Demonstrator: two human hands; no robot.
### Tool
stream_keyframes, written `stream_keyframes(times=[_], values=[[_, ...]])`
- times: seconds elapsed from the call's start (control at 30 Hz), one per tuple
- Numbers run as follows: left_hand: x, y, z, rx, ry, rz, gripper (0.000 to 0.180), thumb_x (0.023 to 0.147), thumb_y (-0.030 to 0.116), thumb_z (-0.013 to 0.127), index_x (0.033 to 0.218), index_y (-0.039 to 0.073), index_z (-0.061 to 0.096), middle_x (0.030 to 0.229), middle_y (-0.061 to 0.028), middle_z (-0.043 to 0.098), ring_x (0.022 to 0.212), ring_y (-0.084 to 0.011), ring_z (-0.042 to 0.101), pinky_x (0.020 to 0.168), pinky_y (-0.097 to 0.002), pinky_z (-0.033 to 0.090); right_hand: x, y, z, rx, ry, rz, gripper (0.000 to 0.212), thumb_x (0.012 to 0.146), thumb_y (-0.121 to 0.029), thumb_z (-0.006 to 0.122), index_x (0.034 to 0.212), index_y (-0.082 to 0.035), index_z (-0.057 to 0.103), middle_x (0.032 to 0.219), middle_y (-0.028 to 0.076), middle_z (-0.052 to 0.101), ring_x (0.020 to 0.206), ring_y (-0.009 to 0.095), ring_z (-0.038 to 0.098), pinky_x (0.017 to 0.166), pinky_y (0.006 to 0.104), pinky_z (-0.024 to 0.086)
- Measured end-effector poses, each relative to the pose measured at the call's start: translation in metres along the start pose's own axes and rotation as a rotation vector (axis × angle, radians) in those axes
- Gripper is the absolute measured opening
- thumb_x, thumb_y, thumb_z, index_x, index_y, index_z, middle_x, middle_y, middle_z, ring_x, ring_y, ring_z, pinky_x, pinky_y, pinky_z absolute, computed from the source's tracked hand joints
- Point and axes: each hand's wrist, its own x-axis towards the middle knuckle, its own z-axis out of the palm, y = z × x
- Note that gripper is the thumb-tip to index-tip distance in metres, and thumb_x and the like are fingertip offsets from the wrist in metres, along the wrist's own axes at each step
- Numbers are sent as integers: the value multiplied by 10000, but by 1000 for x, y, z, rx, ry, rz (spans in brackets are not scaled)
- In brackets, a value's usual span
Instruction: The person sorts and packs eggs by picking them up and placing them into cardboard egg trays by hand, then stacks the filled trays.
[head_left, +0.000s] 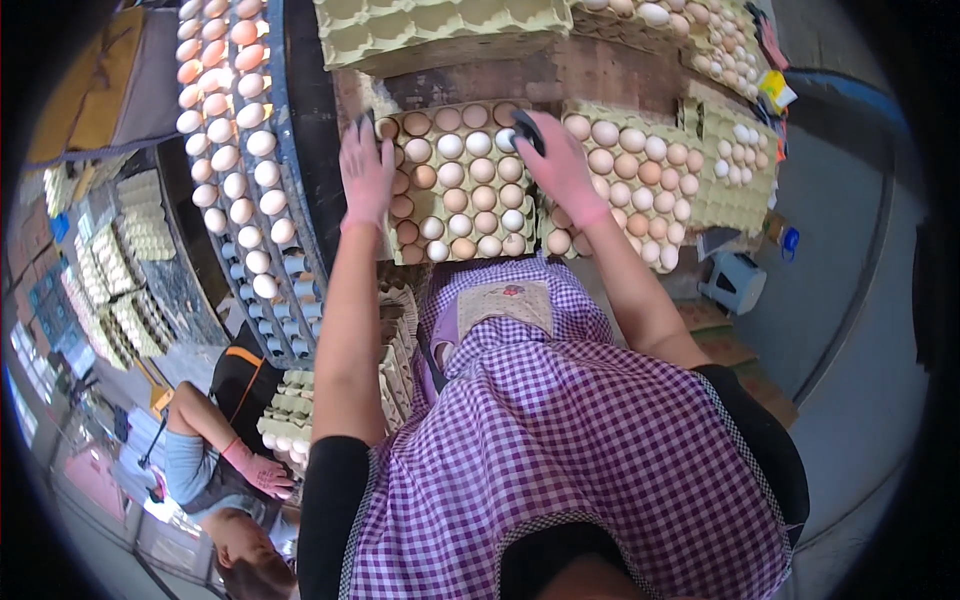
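A pulp egg tray (428, 208) filled with brown, pink and white eggs lies in front of me. My left hand (365, 175), in a pink glove with dark fingertips, rests along the tray's left edge. Its fingers stretch away from me, with the thumb beside the rim. At the far right corner, my right hand (553, 165), gloved the same way, has thumb and finger curled round a white egg (507, 140) in its tray cell. The glove partly hides that corner.
More filled trays (555, 222) sit at the right and far right. Stacked green trays (440, 35) stand beyond. A conveyor (288, 150) carries rows of eggs on my left. Lower left, another person's gloved hand (262, 472) is near stacked trays. A grey device (735, 282) stands right.
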Motion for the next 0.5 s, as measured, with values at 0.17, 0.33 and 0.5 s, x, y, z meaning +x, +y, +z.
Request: stream_keyframes(times=[0.17, 0.33, 0.5], values=[[36, -22, 42, 174, -286, 61, 579, 1029, 314, 485, 1500, -7, 385, 1538, -280, 373, 1437, -428, 333, 1213, -469, 258, 42, 28, 39, -674, -136, -40, 384, 954, -282, 591, 1296, -107, 606, 1217, 172, 650, 1079, 307, 643, 897, 444, 496], [-7, -15, 50, -17, 75, 84, 463, 985, 176, 586, 1410, 8, 503, 1425, -255, 501, 1341, -407, 466, 1143, -457, 375, 16, 32, 68, -721, -85, -11, 365, 956, -226, 577, 1305, -122, 606, 1175, 170, 653, 1035, 323, 656, 870, 434, 521], [-13, -2, 5, -1063, 203, -523, 318, 929, 61, 580, 1204, -85, 642, 1244, -132, 666, 1150, -230, 613, 1014, -352, 466, 5, 29, 44, -273, 141, 37, 346, 928, -136, 583, 1263, -64, 632, 1174, 215, 649, 1056, 353, 646, 915, 412, 520]])
